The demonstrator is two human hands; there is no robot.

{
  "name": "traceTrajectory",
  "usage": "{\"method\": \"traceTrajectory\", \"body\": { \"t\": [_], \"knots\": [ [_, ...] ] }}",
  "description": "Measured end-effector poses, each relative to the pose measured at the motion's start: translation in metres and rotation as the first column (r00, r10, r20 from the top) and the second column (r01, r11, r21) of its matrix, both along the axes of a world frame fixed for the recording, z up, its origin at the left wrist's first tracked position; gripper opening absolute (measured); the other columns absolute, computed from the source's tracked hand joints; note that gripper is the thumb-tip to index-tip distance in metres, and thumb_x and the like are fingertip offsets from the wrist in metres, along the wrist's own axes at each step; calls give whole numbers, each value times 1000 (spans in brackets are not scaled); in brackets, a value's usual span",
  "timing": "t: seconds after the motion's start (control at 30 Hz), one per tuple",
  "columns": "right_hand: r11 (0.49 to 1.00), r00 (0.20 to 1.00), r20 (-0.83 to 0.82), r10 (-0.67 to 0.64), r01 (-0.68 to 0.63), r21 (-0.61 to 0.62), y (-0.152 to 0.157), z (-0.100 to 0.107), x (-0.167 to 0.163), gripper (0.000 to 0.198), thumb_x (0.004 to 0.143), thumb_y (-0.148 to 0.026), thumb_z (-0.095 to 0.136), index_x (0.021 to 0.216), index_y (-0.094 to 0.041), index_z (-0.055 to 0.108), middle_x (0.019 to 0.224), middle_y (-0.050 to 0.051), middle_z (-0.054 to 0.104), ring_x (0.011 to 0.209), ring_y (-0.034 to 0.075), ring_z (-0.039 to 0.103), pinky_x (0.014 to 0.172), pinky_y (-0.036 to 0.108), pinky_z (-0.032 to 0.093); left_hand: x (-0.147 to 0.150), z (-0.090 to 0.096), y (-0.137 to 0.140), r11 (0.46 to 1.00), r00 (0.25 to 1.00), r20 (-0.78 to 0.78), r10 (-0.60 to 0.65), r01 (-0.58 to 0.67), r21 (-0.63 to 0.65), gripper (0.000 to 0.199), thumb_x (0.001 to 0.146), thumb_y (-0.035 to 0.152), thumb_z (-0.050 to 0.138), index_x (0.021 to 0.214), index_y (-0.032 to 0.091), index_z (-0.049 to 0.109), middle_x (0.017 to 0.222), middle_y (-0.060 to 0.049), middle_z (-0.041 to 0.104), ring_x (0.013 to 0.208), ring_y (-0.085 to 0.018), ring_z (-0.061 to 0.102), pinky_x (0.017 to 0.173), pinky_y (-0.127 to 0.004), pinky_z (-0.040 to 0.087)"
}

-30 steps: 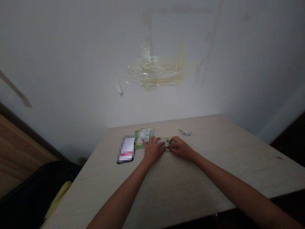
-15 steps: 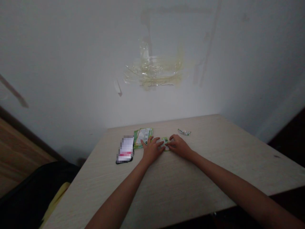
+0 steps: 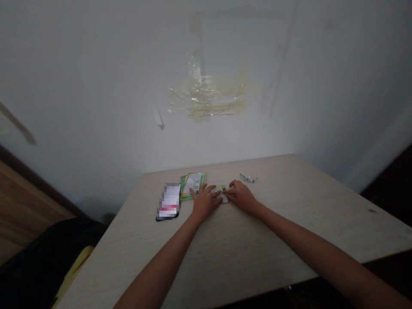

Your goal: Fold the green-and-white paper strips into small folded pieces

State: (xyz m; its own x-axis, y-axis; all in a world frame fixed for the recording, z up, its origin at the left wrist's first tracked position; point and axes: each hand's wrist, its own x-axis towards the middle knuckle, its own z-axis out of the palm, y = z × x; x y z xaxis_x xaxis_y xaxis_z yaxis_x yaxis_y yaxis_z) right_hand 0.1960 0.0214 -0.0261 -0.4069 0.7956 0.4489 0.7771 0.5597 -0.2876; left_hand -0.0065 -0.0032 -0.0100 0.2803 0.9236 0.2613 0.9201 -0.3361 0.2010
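A small green-and-white packet [image 3: 224, 198] lies flat on the table between my hands. My left hand [image 3: 204, 204] rests palm down with its fingers spread, fingertips on the packet's left edge. Coming from the other side, my right hand [image 3: 243, 196] has its thumb and forefinger close together over the packet, seemingly pinching it; the exact contact is too small to make out. Behind my left fingers lie larger green-and-white packets [image 3: 192, 182], partly covered by that hand.
A phone [image 3: 169, 201] with a blurred screen lies on the pale wooden table [image 3: 251, 253], left of my left hand. Beyond my right hand is a crumpled green-and-white wrapper [image 3: 248, 178]. The wall [image 3: 225, 141] with old tape stands behind the table.
My right fingertips have shifted slightly on the small packet, and a little more of it shows. My left hand stays in place.
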Motion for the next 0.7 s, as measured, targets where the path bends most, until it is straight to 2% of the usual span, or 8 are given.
{"method": "traceTrajectory", "body": {
  "t": [0.2, 0.47, 0.7],
  "knots": [
    [998, 998, 32, -62, 61, 26, 7, -2, -4, 20, 89, -36, 62, 104, -31, 75, 104, 9, 55, 98, 21, 52, 88, 35, 43, -1, -3, 2, 1000, 1000, 12, -8, 7, 25, 32, 88, 53, 53, 118, 50, 63, 140, 4, 54, 137, -35, 33, 104, -80, -3],
    [990, 989, 42, -141, 142, -17, 20, 3, -13, 22, 91, -37, 60, 106, -33, 75, 106, 11, 55, 104, 26, 50, 88, 38, 42, -2, -4, 2, 1000, 1000, 25, -11, 10, 28, 31, 87, 53, 55, 116, 48, 65, 140, 5, 54, 137, -35, 32, 104, -79, -5],
    [983, 984, 33, -177, 178, -33, 22, 5, -16, 22, 91, -37, 60, 108, -34, 74, 108, 10, 55, 104, 25, 50, 90, 37, 41, -1, -2, 1, 1000, 999, 38, -13, 12, 24, 30, 87, 53, 55, 115, 48, 65, 140, 5, 55, 137, -35, 32, 104, -80, -6]
  ]
}}
